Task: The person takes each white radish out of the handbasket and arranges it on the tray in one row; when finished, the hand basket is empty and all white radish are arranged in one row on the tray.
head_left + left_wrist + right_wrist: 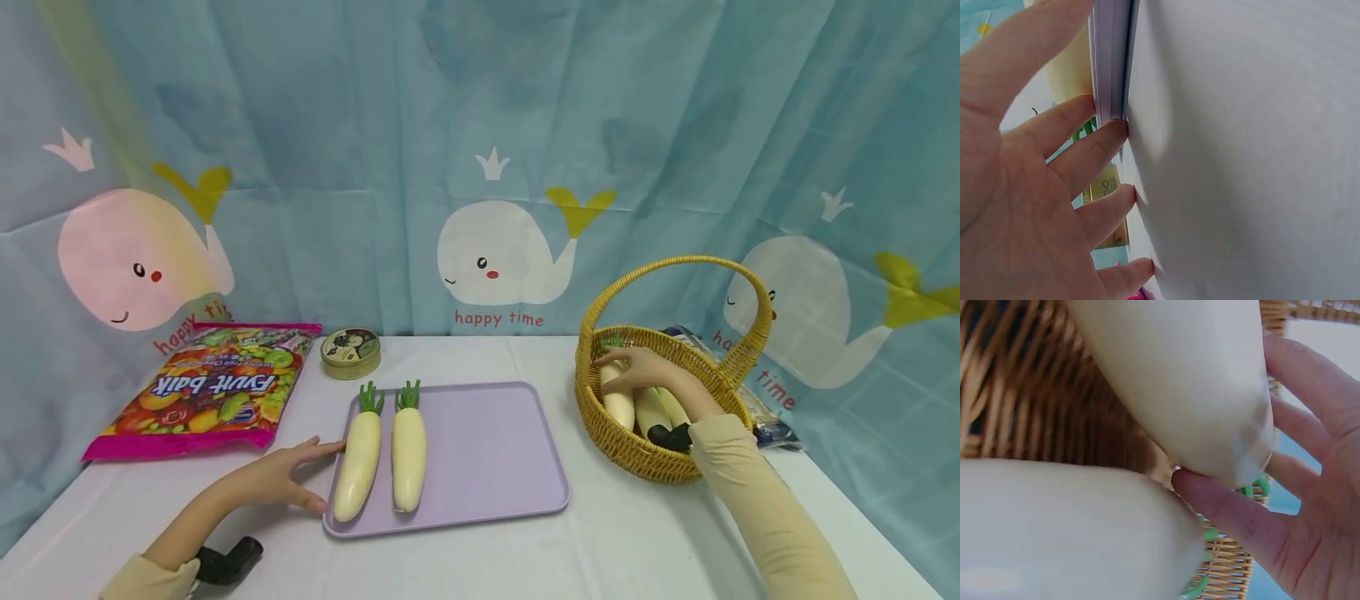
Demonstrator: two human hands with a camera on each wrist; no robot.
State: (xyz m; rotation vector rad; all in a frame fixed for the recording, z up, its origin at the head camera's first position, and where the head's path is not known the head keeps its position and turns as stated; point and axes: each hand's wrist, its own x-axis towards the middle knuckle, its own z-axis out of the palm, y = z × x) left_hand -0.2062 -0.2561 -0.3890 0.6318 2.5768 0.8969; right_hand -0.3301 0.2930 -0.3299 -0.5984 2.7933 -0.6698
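Note:
Two white radishes point(408, 458) with green tops lie side by side on the left part of a lilac tray point(495, 454). At the tray's left edge, my left hand point(281, 477) has its fingers spread, fingertips right at the rim point(1109, 62). My right hand point(643, 371) reaches into a yellow wicker basket point(637, 458). There it grips a white radish point(1197, 394) near its leafy end, thumb on one side and fingers on the other. Another radish point(1072, 531) lies close beside it in the basket, partly covered by my forearm in the head view.
A pink-edged bag of fruit candy point(217, 387) lies at the left, with a round tin point(350, 354) behind the tray. The basket's tall handle point(675, 262) arches over my right hand. A dark packet point(772, 425) sits behind the basket, near the whale-print curtain point(390, 167).

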